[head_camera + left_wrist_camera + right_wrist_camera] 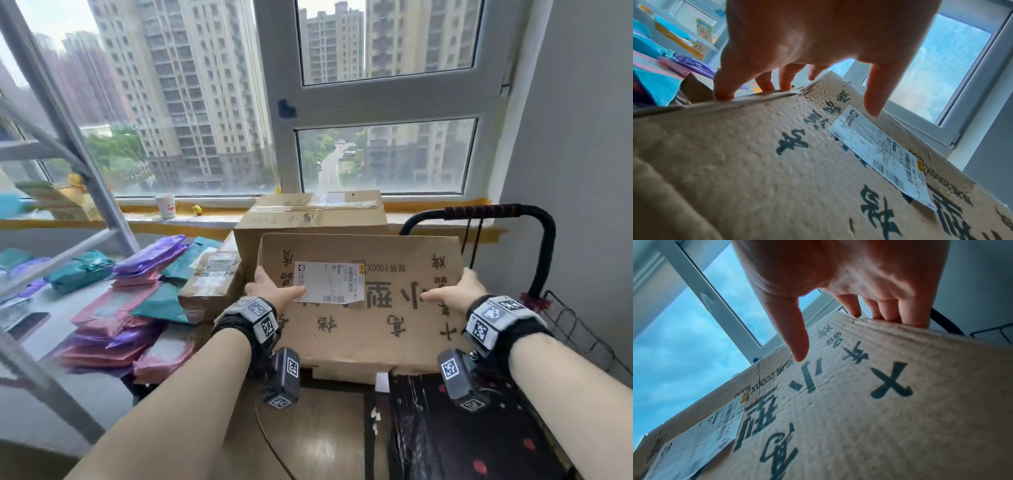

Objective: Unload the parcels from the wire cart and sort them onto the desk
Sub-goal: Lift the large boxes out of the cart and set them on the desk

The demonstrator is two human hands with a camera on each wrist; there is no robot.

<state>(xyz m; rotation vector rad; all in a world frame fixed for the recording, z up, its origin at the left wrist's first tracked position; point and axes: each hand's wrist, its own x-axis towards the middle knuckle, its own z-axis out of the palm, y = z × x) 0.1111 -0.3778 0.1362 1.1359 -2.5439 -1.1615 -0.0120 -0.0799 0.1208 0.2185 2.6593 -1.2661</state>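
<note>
The left hand (270, 289) grips the left edge of the flat cardboard box (370, 329), thumb lying on its white shipping label (327, 282), fingers (764, 82) hooked over the edge. The right hand (457, 291) clasps the right edge likewise, thumb on the printed face. The box is tilted up between them, over the wire cart (579, 329) with its black handle (534, 219). Behind stands a taped carton (308, 219). To the left, coloured mailer bags (137, 308) are piled on the desk (51, 342).
</note>
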